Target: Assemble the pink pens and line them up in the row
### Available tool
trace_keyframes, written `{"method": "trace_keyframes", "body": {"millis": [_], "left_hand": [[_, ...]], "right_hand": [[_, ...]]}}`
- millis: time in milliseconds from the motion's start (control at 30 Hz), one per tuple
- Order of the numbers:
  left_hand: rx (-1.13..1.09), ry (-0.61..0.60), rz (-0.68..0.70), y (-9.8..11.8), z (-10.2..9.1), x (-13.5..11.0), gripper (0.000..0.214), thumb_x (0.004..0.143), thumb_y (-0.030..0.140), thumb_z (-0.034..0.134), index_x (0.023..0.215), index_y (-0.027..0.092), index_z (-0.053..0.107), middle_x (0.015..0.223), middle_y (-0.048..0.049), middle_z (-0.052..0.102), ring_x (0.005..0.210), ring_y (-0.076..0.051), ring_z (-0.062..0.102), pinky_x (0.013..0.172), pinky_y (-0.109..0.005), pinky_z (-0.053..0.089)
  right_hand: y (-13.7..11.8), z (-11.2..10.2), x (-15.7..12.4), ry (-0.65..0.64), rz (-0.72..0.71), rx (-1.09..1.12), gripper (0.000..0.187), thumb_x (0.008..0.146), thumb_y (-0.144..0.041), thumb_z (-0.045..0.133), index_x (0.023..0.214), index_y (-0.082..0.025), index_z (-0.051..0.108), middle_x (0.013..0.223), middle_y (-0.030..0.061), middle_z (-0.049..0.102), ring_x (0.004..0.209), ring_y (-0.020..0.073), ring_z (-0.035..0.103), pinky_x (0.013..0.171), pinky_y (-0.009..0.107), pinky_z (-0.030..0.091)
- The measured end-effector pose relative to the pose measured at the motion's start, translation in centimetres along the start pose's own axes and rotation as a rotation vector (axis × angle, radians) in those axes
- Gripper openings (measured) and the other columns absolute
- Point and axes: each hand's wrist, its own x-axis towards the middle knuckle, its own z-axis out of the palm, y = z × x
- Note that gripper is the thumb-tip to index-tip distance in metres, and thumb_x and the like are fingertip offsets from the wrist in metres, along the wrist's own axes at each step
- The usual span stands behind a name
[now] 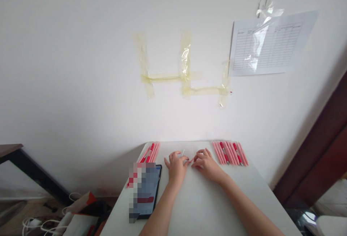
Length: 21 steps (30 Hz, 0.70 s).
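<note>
Near the back of the white table, my left hand [176, 166] is closed, its thumb and fingers drawn together. A thin white stick [183, 152], possibly a pen refill, pokes up beside its fingertips. Just to the right, my right hand [206, 164] has its fingers pinched around the end of a small pink pen part [191, 160], which spans the gap between both hands' fingertips. How far each grip reaches is hidden by the fingers. Several pink pens [230, 153], some with red and silver parts, lie side by side at the back right.
More pink and red pens [153, 153] lie at the back left. A phone [149, 192], partly pixelated, rests on the left side of the white table [200, 207]. The wall behind carries yellowish tape [185, 59] and a printed sheet [268, 48]. Cables [46, 225] sit lower left.
</note>
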Motion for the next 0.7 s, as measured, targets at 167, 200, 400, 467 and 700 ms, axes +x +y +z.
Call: {"method": "trace_keyframes", "body": {"millis": [167, 200, 400, 467, 700], "left_hand": [[0.004, -0.013, 0.014, 0.11, -0.03, -0.19, 0.013, 0.085, 0.028, 0.07, 0.092, 0.033, 0.079, 0.129, -0.0055, 0.06, 0.132, -0.029, 0.047, 0.117, -0.074, 0.021], [0.008, -0.019, 0.013, 0.15, -0.04, -0.21, 0.012, 0.085, 0.028, 0.07, 0.092, 0.033, 0.079, 0.129, -0.0056, 0.06, 0.132, -0.029, 0.047, 0.117, -0.074, 0.021], [0.033, -0.035, 0.009, 0.4, 0.01, -0.21, 0.012, 0.086, 0.028, 0.069, 0.091, 0.034, 0.078, 0.129, -0.0064, 0.061, 0.132, -0.03, 0.046, 0.117, -0.075, 0.021], [0.033, -0.031, 0.011, 0.42, 0.1, -0.2, 0.012, 0.086, 0.028, 0.068, 0.09, 0.034, 0.078, 0.129, -0.0064, 0.062, 0.132, -0.029, 0.046, 0.117, -0.074, 0.021], [0.001, -0.013, 0.003, 0.25, 0.0, -0.13, 0.012, 0.085, 0.026, 0.069, 0.089, 0.032, 0.078, 0.129, -0.0054, 0.061, 0.132, -0.029, 0.046, 0.118, -0.073, 0.02]], "right_hand": [[0.22, 0.16, 0.01, 0.007, 0.016, 0.018, 0.025, 0.091, -0.015, 0.064, 0.097, -0.033, 0.079, 0.107, 0.0043, 0.072, 0.12, 0.0282, 0.051, 0.115, 0.058, 0.029], [0.23, 0.16, -0.01, 0.007, 0.018, 0.025, 0.024, 0.09, -0.014, 0.065, 0.096, -0.033, 0.079, 0.107, 0.0041, 0.072, 0.119, 0.0279, 0.051, 0.115, 0.057, 0.029], [0.3, 0.15, 0.01, 0.072, -0.001, 0.082, 0.024, 0.089, -0.011, 0.065, 0.098, -0.029, 0.077, 0.104, 0.0039, 0.072, 0.115, 0.0259, 0.054, 0.11, 0.049, 0.037], [0.27, 0.08, 0.07, 0.1, -0.012, 0.096, 0.023, 0.091, -0.012, 0.065, 0.102, -0.029, 0.076, 0.103, 0.0046, 0.071, 0.114, 0.0257, 0.055, 0.108, 0.048, 0.039], [0.5, -0.22, 0.12, 0.167, 0.011, 0.069, 0.023, 0.096, -0.016, 0.059, 0.108, -0.028, 0.074, 0.099, 0.0055, 0.071, 0.112, 0.0264, 0.056, 0.103, 0.047, 0.043]]}}
